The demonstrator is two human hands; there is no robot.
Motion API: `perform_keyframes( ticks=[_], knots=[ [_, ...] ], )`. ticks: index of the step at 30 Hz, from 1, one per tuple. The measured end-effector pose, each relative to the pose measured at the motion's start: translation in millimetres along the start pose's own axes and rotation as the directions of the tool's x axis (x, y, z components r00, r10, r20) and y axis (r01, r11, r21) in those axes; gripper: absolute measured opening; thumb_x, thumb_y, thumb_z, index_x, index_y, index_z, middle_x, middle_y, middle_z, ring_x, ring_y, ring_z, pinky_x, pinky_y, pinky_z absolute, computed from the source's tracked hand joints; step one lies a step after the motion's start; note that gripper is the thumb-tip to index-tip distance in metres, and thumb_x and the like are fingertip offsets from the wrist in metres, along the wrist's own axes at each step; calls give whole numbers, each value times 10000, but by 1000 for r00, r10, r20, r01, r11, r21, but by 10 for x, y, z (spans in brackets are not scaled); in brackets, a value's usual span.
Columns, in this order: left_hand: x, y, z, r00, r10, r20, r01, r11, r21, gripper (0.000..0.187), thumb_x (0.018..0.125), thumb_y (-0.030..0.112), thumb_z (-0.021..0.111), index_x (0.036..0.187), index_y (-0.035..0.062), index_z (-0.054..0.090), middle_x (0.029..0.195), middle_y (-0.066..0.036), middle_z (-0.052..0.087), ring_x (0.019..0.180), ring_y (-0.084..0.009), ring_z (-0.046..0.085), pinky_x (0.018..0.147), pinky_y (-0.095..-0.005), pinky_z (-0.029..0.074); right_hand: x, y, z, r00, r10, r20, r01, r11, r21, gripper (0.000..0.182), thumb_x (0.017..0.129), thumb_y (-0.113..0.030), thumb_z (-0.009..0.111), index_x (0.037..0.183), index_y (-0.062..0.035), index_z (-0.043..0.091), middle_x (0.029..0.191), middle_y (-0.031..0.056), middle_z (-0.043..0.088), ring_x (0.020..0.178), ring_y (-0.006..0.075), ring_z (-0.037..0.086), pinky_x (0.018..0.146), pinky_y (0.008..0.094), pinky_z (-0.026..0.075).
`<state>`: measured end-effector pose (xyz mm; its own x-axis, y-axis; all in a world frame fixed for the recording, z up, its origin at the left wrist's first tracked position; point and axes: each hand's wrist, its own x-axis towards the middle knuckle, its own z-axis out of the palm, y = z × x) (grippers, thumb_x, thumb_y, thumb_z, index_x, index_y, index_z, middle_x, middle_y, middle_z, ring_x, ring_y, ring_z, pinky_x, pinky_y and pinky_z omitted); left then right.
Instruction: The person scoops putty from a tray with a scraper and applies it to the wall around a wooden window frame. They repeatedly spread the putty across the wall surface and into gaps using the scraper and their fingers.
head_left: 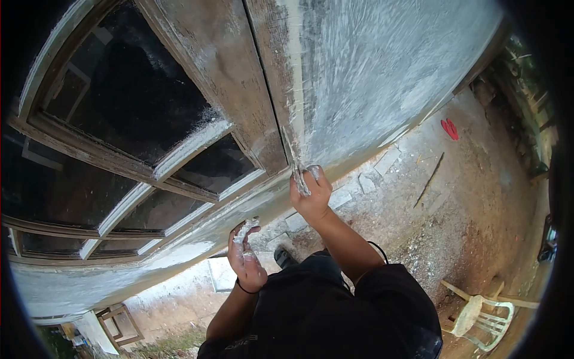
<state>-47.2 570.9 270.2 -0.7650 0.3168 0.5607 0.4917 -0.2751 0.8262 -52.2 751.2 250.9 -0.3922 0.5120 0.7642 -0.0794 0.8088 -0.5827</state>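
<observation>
My right hand (311, 194) is closed round a thin, white-smeared tool (299, 179), whose far end meets the wall edge beside the wooden window frame (272, 143). White paste coats the fingers. Lower and to the left, my left hand (246, 254) is curled round a lump of white paste (245, 232), near the wall below the window. The grey-white plastered wall (371, 66) rises right of the frame. A pale strip (296, 66) runs along the joint between wood and plaster. The tool's exact shape is hidden by the fingers and paste.
Glass panes (143, 90) fill the window at the left. On the ground lie a stick (429, 179), red slippers (449, 129) and flat stone pieces (368, 182). A pale plastic chair (483, 320) is at the lower right, a wooden frame (122, 326) at the lower left.
</observation>
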Motion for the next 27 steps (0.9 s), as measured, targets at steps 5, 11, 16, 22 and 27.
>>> perform_keyframes(
  ticks=[5,11,16,22,27],
  knots=[
    [78,24,263,1000,-18,-2,18,1000,4,473,875,288,368,1178,-73,403,1157,-183,436,1050,-301,467,846,-405,387,232,363,-270,993,83,87,-97,981,168,122,644,-49,621,744,-12,560,755,191,529,586,345,526,515,352,441],
    [92,-21,646,999,-16,-38,18,997,71,486,872,300,370,1175,-78,405,1149,-197,429,1050,-308,468,841,-403,393,573,858,-319,991,-35,130,8,979,203,115,638,-11,625,709,9,536,691,159,511,584,318,503,509,336,408],
    [72,-26,918,994,-42,-100,54,992,118,504,870,311,366,1170,-93,398,1147,-202,431,1042,-306,477,839,-399,402,603,1028,-344,998,-28,53,19,987,161,126,635,-19,637,704,9,536,704,170,520,595,329,515,498,334,414],
    [13,-27,977,992,-43,-122,59,989,133,517,871,323,361,1177,-94,388,1140,-202,440,1037,-303,482,837,-402,403,553,1040,-419,997,59,51,-68,976,209,134,633,-15,637,721,15,542,723,163,533,615,329,523,531,328,418],
    [-13,11,721,996,-36,-81,44,993,106,519,873,326,363,1175,-95,389,1135,-204,445,1032,-303,483,839,-406,400,337,855,-517,997,79,2,-78,982,169,150,616,-29,654,705,18,543,695,177,538,578,328,528,498,332,429]
  ],
)
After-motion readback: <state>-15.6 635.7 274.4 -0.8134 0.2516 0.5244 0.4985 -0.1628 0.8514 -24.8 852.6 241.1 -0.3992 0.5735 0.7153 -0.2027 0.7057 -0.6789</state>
